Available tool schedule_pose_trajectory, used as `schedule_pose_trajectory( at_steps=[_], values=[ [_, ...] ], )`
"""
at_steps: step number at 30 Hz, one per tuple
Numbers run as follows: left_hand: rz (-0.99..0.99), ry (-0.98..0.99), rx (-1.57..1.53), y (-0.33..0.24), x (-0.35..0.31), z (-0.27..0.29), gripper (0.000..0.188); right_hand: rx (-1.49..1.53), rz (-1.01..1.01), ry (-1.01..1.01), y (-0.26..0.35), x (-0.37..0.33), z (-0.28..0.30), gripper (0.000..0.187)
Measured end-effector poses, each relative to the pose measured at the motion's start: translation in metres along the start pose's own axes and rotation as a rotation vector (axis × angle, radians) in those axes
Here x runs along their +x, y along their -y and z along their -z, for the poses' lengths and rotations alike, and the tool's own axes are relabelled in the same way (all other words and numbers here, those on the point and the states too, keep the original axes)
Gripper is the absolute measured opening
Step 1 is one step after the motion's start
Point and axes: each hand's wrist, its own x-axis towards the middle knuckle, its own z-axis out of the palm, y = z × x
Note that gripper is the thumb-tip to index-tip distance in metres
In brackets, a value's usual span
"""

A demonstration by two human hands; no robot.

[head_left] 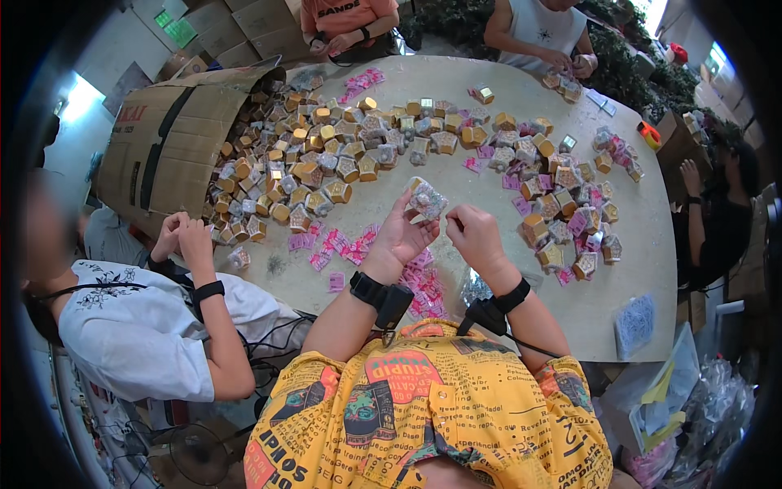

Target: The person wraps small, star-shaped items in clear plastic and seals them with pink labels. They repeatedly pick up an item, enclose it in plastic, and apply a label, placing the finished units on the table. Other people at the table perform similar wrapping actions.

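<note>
My left hand (397, 236) is raised over the near side of the table, palm up. Its thumb and fingers hold a small house-shaped ornament (427, 199), silver and glittery with a gold edge. Just to the right of the ornament, my right hand (476, 235) is closed with its fingertips pinched together; what is between them, if anything, is too small to make out. Pink printed tags (423, 285) lie in a heap below my hands. A clear plastic bag (476, 287) lies partly hidden behind my right wrist.
A tipped cardboard box (167, 151) spills many gold and silver ornaments (305, 171) across the table (391, 77). More ornaments mixed with tags (570, 208) lie at right. A bundle of clear strands (634, 326) and orange-handled tape (649, 135) sit near the right edge. Co-workers surround the table.
</note>
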Motion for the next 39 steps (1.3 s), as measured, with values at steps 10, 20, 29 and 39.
schedule_pose_trajectory(
  at_steps=[10, 20, 29, 39],
  values=[
    [-0.094, -0.038, 0.120, 0.006, -0.002, 0.000, 0.045, -0.226, 0.094, 0.011, -0.008, -0.004, -0.007, 0.007],
    [-0.013, -0.087, 0.053, 0.011, 0.002, -0.005, 0.055, 0.528, -0.406, 0.211, -0.017, -0.005, 0.006, 0.013],
    [0.090, -0.018, 0.129, 0.023, 0.010, 0.000, 0.058, 0.877, -0.554, 0.157, -0.048, -0.030, 0.002, 0.009],
    [0.162, -0.066, 0.149, 0.040, 0.025, 0.002, 0.054, 0.774, -0.539, -0.014, -0.054, -0.046, -0.002, 0.011]
  ],
)
